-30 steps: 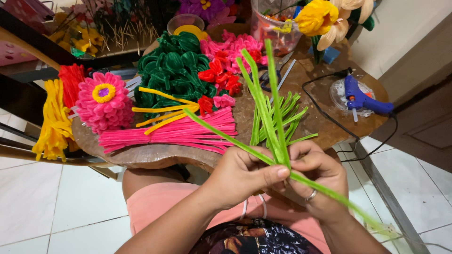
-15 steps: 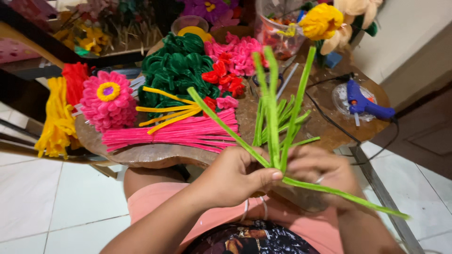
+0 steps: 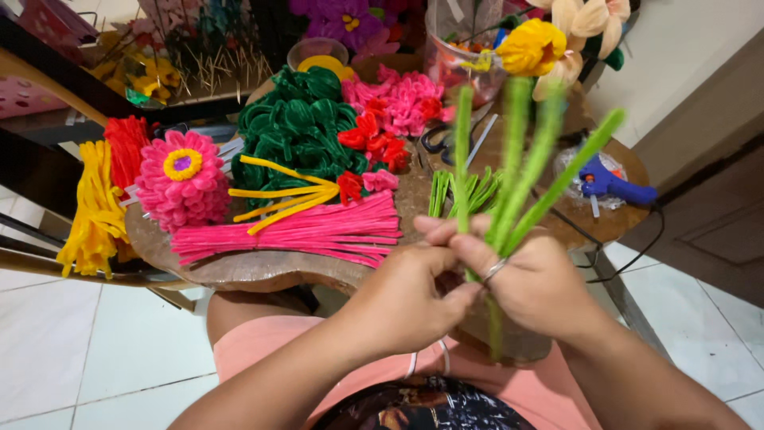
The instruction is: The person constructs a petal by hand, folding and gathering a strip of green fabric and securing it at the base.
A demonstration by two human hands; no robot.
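Both hands meet over the near edge of the round brown wooden desk. The right hand, a ring on one finger, has its grip closed around a bunch of fuzzy green pipe-cleaner stems that fan upward, blurred, above the fist. The left hand pinches the same bunch low down, its fingertips touching the right hand's. Behind them on the desk lie a flat bundle of pink pipe cleaners, a few yellow ones across it, a pink fuzzy flower with a yellow centre, and, to the right, a blue glue gun.
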